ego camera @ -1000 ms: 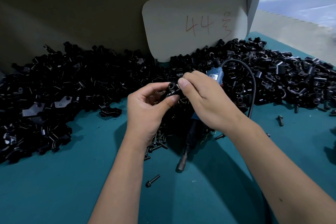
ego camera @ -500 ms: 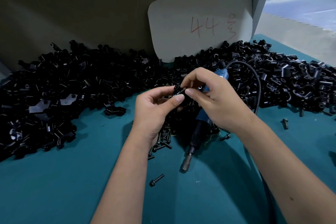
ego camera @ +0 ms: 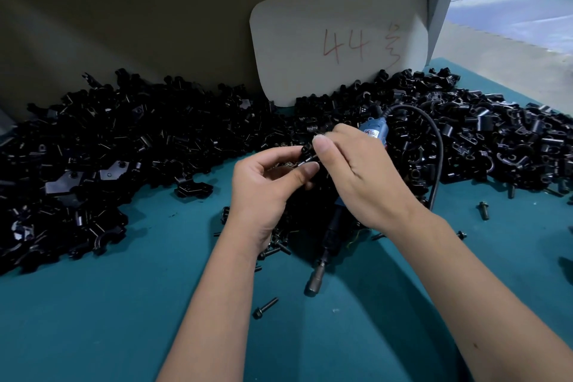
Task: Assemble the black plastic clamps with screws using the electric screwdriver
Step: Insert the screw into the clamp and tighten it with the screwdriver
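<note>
My left hand (ego camera: 263, 189) pinches a small black plastic clamp (ego camera: 307, 150) between thumb and fingers above the teal table. My right hand (ego camera: 362, 174) meets it from the right and pinches a dark screw (ego camera: 307, 161) at the clamp with thumb and forefinger. The blue electric screwdriver (ego camera: 373, 130) lies on the table under my right hand, its metal bit socket (ego camera: 314, 281) pointing toward me and its black cord (ego camera: 434, 146) arching right. Most of its body is hidden by my hand.
Large heaps of black clamp parts (ego camera: 108, 146) cover the table's back and left, and more clamp parts (ego camera: 496, 139) lie at the right. Loose screws (ego camera: 265, 308) lie near my wrists and one screw (ego camera: 483, 210) at right. A white card marked 44 (ego camera: 338, 37) leans on the back wall.
My right thumb and forefinger have shifted on the clamp, now pinching the screw against it. Both hands stay together at the same place over the screwdriver.
</note>
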The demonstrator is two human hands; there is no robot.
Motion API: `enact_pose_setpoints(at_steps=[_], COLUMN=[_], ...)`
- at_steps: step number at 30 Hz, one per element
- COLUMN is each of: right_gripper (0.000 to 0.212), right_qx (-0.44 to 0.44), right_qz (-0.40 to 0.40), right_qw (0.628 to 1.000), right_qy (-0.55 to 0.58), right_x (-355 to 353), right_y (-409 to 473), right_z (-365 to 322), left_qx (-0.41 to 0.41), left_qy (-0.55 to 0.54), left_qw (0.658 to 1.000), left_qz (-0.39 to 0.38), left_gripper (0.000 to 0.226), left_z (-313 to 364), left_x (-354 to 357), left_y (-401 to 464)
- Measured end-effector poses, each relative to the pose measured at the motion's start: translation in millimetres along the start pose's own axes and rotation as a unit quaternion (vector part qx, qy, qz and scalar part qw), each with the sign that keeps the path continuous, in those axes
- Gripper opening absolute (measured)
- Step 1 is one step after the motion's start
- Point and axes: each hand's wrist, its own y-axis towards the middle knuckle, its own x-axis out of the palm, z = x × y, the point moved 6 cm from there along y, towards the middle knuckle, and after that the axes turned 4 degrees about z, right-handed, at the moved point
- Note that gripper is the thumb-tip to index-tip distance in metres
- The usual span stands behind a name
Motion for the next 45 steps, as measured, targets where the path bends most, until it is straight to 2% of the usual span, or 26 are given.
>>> enact_pose_setpoints(at_steps=[2,4,8,11,15,18,22,27,32,36,37,41,45], right_gripper=[0.027,0.021,0.04,0.053,0.033,0.022,0.036,0.055,0.035,0.055,0.056,0.036,0.054], right_qx=[-0.022,-0.029,0.001,0.014,-0.021,-0.028,-0.028,-0.005,-0.048,-0.031,-0.027,-0.045,-0.044], right_qz=[-0.027,-0.035,-0.01,-0.006,-0.051,-0.06,-0.026,0.014,-0.009,0.026,0.029,-0.019,0.018], right_qw=[0.999,0.999,1.0,1.0,0.998,0.998,0.999,0.994,0.996,0.995,0.995,0.997,0.995], right_qy=[-0.001,-0.003,-0.017,-0.012,0.0,-0.004,-0.028,-0.111,-0.079,-0.096,-0.094,-0.066,-0.086], right_x=[3.8,5.5,2.3,-2.7,0.1,4.4,2.3,-3.9,-3.3,-7.2,-8.5,-5.0,-8.0], right_y=[-1.6,-2.4,-1.3,0.6,-0.7,-0.5,-0.4,0.4,-1.1,0.6,0.3,0.9,2.6], right_z=[0.6,3.0,8.0,8.2,4.1,4.7,4.2,6.8,6.7,8.5,9.3,13.2,10.7], left_qx=[-0.002,-0.007,-0.014,-0.013,-0.021,-0.026,-0.018,-0.004,-0.013,0.011,0.009,-0.002,0.007], left_qy=[-0.015,-0.027,-0.027,-0.02,-0.053,-0.059,-0.042,-0.022,-0.039,0.001,0.003,-0.026,-0.005], left_qw=[1.0,1.0,0.999,0.999,0.998,0.998,0.999,0.999,0.999,1.0,1.0,1.0,1.0], left_qz=[0.006,0.001,-0.035,-0.037,0.001,-0.002,-0.022,-0.034,-0.013,-0.023,-0.022,-0.008,-0.022], left_gripper=[0.044,0.038,0.031,0.035,0.035,0.039,0.032,0.03,0.031,0.033,0.034,0.033,0.028], left_z=[0.5,0.7,0.1,-0.5,-1.3,-1.3,0.2,0.4,-2.1,-1.2,-1.5,-2.6,-3.6], left_x=[-1.7,0.5,7.6,9.1,2.0,0.3,3.3,8.0,5.2,9.9,10.6,8.2,12.9], left_y=[0.9,0.3,-2.4,-2.7,0.2,0.8,-1.0,-2.5,-1.1,-2.4,-2.5,-1.6,-2.8])
